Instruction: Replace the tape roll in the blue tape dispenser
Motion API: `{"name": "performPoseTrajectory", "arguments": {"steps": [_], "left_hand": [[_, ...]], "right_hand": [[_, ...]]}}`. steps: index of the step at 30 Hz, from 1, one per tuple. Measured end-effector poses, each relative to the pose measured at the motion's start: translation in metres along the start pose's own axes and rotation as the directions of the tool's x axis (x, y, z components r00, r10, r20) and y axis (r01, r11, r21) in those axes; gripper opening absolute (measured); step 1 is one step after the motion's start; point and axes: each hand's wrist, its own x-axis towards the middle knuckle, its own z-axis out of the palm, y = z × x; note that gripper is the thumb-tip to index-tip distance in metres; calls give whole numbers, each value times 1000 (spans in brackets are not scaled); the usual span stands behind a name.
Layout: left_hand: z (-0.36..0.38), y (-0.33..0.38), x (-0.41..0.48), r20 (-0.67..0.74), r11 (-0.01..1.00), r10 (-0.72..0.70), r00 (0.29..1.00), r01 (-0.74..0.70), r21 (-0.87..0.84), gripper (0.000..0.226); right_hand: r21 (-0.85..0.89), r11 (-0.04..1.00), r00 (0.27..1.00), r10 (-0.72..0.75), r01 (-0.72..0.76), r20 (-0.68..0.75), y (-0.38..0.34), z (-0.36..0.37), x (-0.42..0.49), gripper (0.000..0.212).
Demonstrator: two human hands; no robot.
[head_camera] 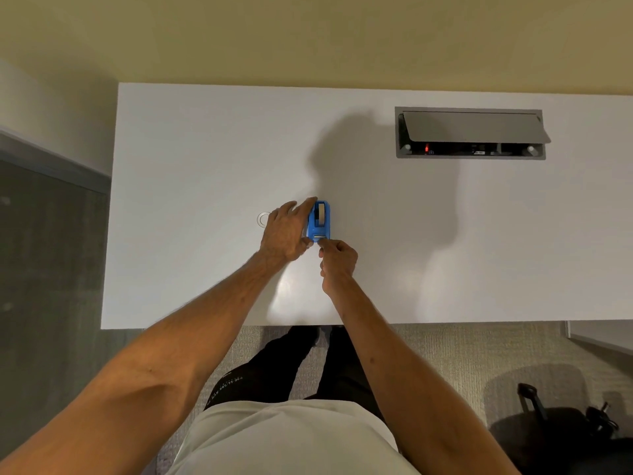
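The blue tape dispenser (319,221) stands on the white table (191,159), with a tape roll (321,214) seated in its top. My left hand (283,231) grips the dispenser's left side, fingers reaching along it. My right hand (338,258) is pinched at the dispenser's near end by the cutter, apparently on the tape's end; the tape itself is too thin to see. A clear, nearly empty tape ring (263,219) lies flat on the table just left of my left hand, partly hidden by it.
An open grey cable hatch (470,133) is set into the table at the back right. The table's near edge runs just above my legs. A dark bag (561,437) sits on the carpet at the lower right.
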Motion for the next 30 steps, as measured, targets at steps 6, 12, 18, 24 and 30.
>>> {"name": "performPoseTrajectory", "arguments": {"steps": [6,12,18,24,30], "left_hand": [[-4,-2,0,14,1000,11,1000,-11,-18,98],[-3,1,-2,-21,998,-5,1000,4,-69,81],[-3,-4,-9,-17,998,-21,1000,20,-64,83],[2,-2,-24,-54,995,-29,998,23,-101,85],[2,0,-37,-120,1000,15,993,-14,7,77]], "right_hand": [[24,1000,1000,20,-20,7,-1,2,-2,18],[-62,998,999,9,-7,31,-2,-6,-4,17],[-163,986,998,-20,29,56,-10,-15,-3,20],[-239,967,995,-65,82,77,-14,-24,-6,18],[-576,759,941,-334,303,55,-23,-34,-17,15]]}}
